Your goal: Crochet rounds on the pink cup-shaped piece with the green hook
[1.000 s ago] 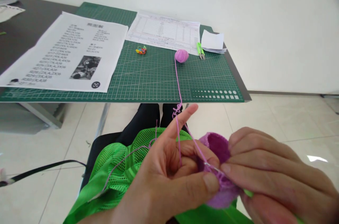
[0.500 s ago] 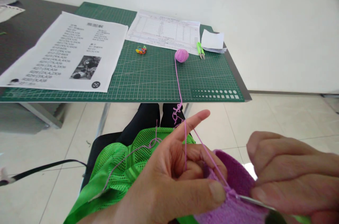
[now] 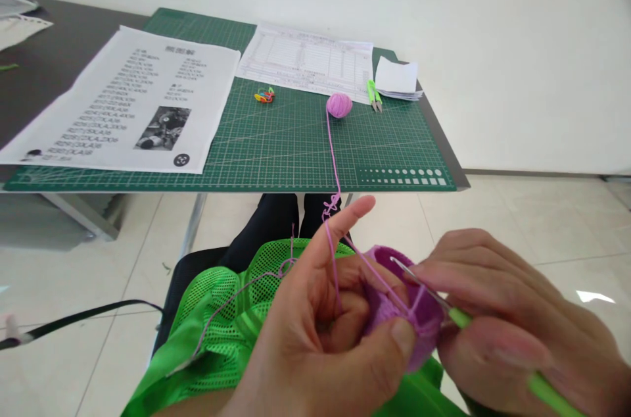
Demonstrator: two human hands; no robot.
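My left hand pinches the edge of a purple crocheted piece between thumb and fingers, its index finger stretched out with purple yarn looped over it. In my right hand is a crochet hook with a green handle and a metal shaft. The hook's tip lies above the opening of the piece, and a loop of yarn runs from the stitches up to its shaft. Part of the piece is hidden behind my left fingers. A tangled stretch of yarn leads up to a purple yarn ball on the table.
A green cutting mat covers much of the dark table. On it lie a printed pattern sheet, a form sheet, colourful stitch markers, green thread snips and white paper slips. A green mesh garment covers my lap.
My right hand has moved left and turned, lifting the hook's tip out of the stitches with a loop on it. The left hand and the piece have shifted slightly left.
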